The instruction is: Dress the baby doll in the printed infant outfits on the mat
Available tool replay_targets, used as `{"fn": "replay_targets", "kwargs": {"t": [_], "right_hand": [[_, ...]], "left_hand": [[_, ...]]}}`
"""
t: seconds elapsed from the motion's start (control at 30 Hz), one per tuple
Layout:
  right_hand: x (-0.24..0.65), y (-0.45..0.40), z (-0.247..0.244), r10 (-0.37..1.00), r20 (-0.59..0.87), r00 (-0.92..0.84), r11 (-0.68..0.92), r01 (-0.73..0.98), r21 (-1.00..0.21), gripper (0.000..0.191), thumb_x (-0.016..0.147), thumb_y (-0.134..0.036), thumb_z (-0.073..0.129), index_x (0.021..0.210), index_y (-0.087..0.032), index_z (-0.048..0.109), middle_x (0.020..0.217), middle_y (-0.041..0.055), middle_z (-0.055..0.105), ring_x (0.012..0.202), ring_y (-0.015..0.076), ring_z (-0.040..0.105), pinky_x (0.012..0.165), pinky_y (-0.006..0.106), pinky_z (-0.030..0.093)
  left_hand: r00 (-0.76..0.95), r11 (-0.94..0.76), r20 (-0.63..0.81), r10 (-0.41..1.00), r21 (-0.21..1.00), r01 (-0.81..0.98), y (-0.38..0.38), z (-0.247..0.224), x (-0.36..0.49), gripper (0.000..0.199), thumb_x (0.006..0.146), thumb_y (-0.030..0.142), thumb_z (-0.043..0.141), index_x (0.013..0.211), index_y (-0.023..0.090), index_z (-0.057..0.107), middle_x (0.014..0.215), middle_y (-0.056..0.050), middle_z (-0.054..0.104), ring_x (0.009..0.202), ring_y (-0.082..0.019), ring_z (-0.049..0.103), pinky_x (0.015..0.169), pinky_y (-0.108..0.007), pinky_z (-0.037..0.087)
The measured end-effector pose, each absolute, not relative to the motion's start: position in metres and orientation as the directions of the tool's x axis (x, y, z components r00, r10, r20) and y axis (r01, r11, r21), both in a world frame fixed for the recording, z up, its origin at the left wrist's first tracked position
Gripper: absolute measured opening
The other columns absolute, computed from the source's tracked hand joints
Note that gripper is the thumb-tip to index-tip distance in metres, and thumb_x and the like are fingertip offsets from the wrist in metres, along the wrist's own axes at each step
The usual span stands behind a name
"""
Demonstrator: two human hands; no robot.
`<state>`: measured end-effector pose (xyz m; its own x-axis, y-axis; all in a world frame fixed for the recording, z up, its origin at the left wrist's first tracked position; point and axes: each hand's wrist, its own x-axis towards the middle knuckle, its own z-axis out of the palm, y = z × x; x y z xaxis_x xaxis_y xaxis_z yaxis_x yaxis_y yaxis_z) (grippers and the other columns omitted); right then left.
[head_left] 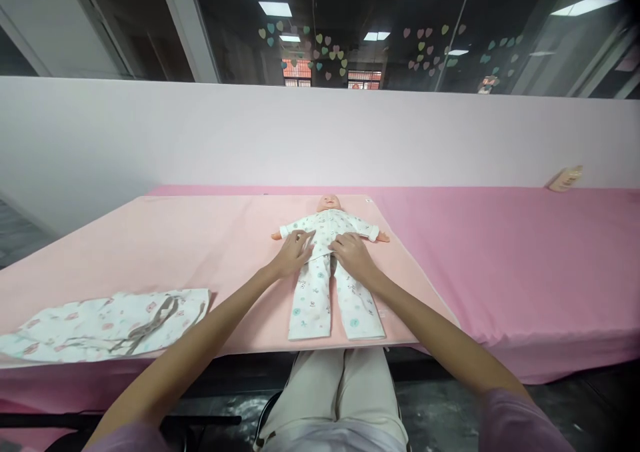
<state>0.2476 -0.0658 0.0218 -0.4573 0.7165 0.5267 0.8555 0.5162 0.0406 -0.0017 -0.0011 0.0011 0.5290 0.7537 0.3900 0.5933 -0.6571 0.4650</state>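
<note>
A baby doll [329, 203] lies on its back on the table, its head at the far side and its arms spread. It wears a white printed baby top [325, 229] and matching baby trousers [314, 299], whose legs point towards me. At the top's left side, my left hand [294, 255] touches the cloth with fingers somewhat apart. My right hand [353, 255] has its fingers curled on the top's lower front, near the waist; the cloth under them is partly hidden.
The doll rests on a peach mat [240, 239] laid over a pink tablecloth [500, 259]. A folded white printed garment with grey ties [110, 322] lies at the near left. Against the white wall [350, 139] at the far right, a bottle [565, 179] leans.
</note>
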Motion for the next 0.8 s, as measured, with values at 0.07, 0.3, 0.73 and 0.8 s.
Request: {"fn": "replay_targets", "kwargs": {"t": [0.07,0.3,0.73,0.8], "right_hand": [[0.254,-0.067,0.018,0.697,0.559,-0.448,0.537,0.844,0.007,0.017,0.107,-0.017,0.056,0.100,-0.019,0.072,0.098,0.0080,0.071,0.099,0.0258,0.061,0.098,0.040,0.042],[0.260,-0.065,0.014,0.678,0.603,-0.420,0.600,0.790,-0.124,0.028,0.112,-0.024,0.048,0.109,-0.022,0.075,0.099,0.0086,0.073,0.100,0.0269,0.063,0.097,0.043,0.044],[0.270,-0.122,0.025,0.782,0.564,-0.266,0.520,0.778,-0.353,0.017,0.103,-0.028,0.060,0.119,-0.023,0.062,0.119,0.0091,0.066,0.114,0.0298,0.060,0.100,0.045,0.048],[0.275,-0.122,0.022,0.785,0.568,-0.247,0.501,0.792,-0.349,0.016,0.102,-0.027,0.061,0.117,-0.023,0.060,0.118,0.0089,0.065,0.115,0.0300,0.059,0.101,0.045,0.047]], "left_hand": [[0.555,-0.676,0.388,0.736,0.471,0.567,-0.024,-0.007,-0.020,0.058,0.108,0.054,0.045,0.159,0.026,0.047,0.147,-0.015,0.048,0.138,-0.032,0.049,0.118,-0.053,0.043],[0.478,-0.615,0.387,0.789,0.494,0.615,-0.055,-0.011,-0.021,0.040,0.103,0.042,0.055,0.138,0.024,0.056,0.140,-0.011,0.061,0.122,-0.031,0.059,0.106,-0.050,0.048],[0.288,-0.400,0.293,0.912,0.474,0.784,-0.068,-0.003,-0.012,0.012,0.092,0.025,0.056,0.100,0.024,0.046,0.085,-0.001,0.066,0.075,-0.024,0.062,0.074,-0.037,0.043],[0.274,-0.415,0.331,0.903,0.505,0.757,-0.074,0.001,-0.009,0.012,0.094,0.027,0.057,0.101,0.024,0.047,0.090,-0.003,0.066,0.080,-0.024,0.062,0.074,-0.036,0.043]]}}
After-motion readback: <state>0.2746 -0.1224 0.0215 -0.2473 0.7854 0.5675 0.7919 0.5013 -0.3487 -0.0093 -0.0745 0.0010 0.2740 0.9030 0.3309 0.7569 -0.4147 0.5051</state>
